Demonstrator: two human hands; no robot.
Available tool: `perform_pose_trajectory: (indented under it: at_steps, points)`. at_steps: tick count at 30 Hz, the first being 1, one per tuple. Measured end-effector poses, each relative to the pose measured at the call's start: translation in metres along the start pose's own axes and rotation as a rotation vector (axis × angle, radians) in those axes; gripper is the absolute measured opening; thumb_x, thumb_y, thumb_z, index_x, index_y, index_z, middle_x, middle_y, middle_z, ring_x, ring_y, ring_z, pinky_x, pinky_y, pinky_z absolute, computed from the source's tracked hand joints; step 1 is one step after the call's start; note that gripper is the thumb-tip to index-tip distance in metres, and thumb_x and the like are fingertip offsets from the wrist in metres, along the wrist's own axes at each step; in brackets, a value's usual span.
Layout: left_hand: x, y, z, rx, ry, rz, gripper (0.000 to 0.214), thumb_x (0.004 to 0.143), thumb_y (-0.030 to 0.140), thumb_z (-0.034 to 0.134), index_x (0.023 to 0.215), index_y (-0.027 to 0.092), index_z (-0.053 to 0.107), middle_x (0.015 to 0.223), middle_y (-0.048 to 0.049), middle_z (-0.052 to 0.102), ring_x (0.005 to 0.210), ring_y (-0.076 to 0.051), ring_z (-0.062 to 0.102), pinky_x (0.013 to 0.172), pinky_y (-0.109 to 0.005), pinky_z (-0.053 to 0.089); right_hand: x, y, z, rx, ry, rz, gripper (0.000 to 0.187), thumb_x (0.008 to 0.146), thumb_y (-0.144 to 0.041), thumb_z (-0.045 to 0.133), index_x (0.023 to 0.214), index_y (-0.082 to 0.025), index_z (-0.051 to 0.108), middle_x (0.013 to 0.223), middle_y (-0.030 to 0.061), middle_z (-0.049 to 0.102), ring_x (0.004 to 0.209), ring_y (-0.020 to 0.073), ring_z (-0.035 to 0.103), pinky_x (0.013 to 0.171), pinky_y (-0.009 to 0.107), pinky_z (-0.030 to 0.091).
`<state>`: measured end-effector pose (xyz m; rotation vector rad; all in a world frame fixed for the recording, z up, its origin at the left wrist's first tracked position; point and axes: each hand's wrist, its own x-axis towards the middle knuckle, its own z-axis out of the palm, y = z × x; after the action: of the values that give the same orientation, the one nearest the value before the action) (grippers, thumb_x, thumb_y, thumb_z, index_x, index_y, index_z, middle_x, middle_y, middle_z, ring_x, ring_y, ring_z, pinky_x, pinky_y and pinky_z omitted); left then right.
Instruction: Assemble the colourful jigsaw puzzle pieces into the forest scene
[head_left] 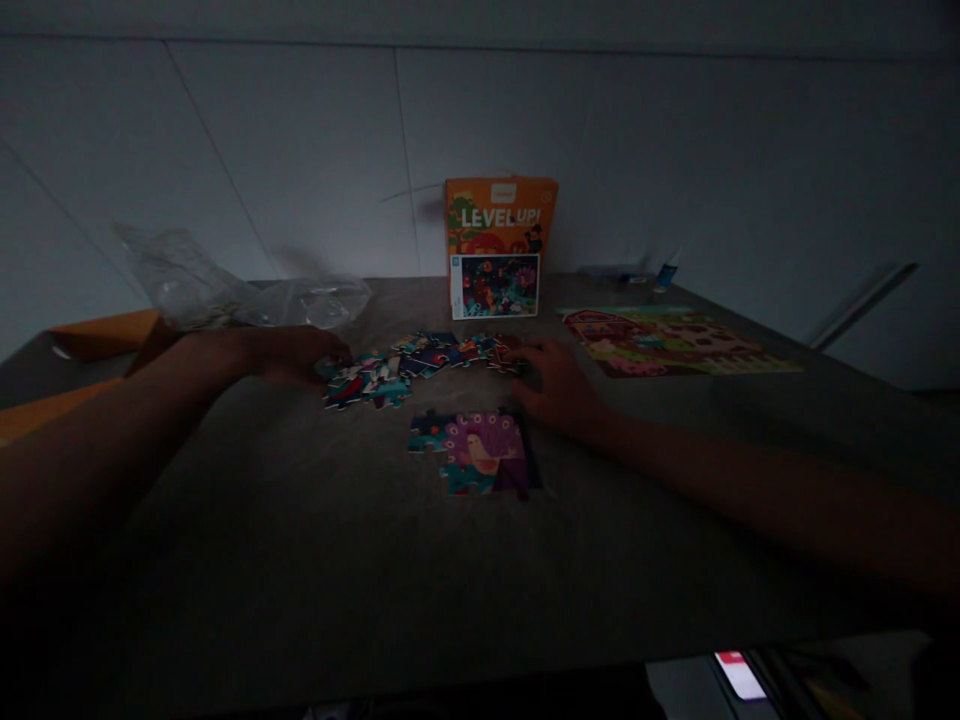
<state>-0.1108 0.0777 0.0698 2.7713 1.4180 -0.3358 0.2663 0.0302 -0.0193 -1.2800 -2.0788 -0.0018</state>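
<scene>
Head view: left hand at nine o'clock and right hand at three, both half-curled, any grip unclear, flank multicoloured interlocking cardboard jigsaw pieces; spreading them singly should help.

It is quite dark here. Behind the grey worktop stands a pale wall, divided by thin, dark seams.

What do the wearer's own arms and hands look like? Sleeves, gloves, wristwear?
Left grip and right grip: ungloved human hands. Left forearm and right forearm: no sleeve, watch or band visible. Too dark for finer markings.
</scene>
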Motion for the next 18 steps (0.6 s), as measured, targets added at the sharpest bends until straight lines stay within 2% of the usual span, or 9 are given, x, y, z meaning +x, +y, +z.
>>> perform_pose_trajectory:
  at_steps: [3, 7, 10, 13, 18]
  points:
    - [0.001, -0.003, 0.003, 0.001, -0.019, 0.002, 0.033, 0.087, 0.009, 0.060, 0.119, 0.013, 0.070, 0.113, -0.0068, 0.075, 0.098, -0.018, 0.067, 0.085, -0.025, 0.048, -0.001, 0.000, 0.001, 0.000, 0.022, -0.036, 0.033, 0.081, -0.018, 0.062, 0.113, -0.018, 0.071, 0.115, 0.0136, 0.065, 0.113, 0.0309, 0.059, 0.103, 0.050, 0.048]
    - [0.005, -0.003, 0.003, -0.004, -0.090, -0.065, 0.038, 0.082, 0.012, 0.069, 0.120, 0.010, 0.069, 0.114, -0.0083, 0.074, 0.097, -0.018, 0.063, 0.083, -0.023, 0.043, -0.001, -0.001, 0.000, 0.009, 0.033, -0.050, 0.033, 0.080, -0.017, 0.063, 0.112, -0.016, 0.071, 0.113, 0.0136, 0.065, 0.111, 0.0307, 0.061, 0.101, 0.049, 0.049]
    - [0.006, -0.001, 0.000, -0.009, -0.147, -0.110, 0.036, 0.079, 0.013, 0.074, 0.114, 0.009, 0.071, 0.108, -0.0081, 0.073, 0.093, -0.018, 0.061, 0.080, -0.022, 0.039, -0.001, -0.001, 0.000, 0.010, 0.025, -0.051, 0.034, 0.078, -0.016, 0.063, 0.111, -0.015, 0.072, 0.115, 0.0149, 0.065, 0.113, 0.0315, 0.060, 0.102, 0.050, 0.048]
    - [0.005, 0.000, -0.003, -0.013, -0.188, -0.117, 0.033, 0.074, 0.011, 0.079, 0.106, 0.009, 0.073, 0.098, -0.0038, 0.071, 0.086, -0.016, 0.059, 0.076, -0.021, 0.038, -0.001, -0.001, -0.001, 0.008, 0.034, -0.062, 0.034, 0.078, -0.016, 0.062, 0.110, -0.015, 0.072, 0.115, 0.0150, 0.065, 0.113, 0.0315, 0.061, 0.103, 0.050, 0.048]
    - [0.003, 0.002, -0.006, 0.001, -0.176, -0.156, 0.034, 0.072, 0.013, 0.086, 0.103, 0.009, 0.073, 0.098, -0.0027, 0.072, 0.086, -0.016, 0.062, 0.076, -0.021, 0.040, -0.002, -0.002, -0.001, 0.021, 0.039, -0.080, 0.034, 0.079, -0.016, 0.062, 0.111, -0.015, 0.072, 0.113, 0.0151, 0.066, 0.112, 0.0318, 0.061, 0.102, 0.051, 0.048]
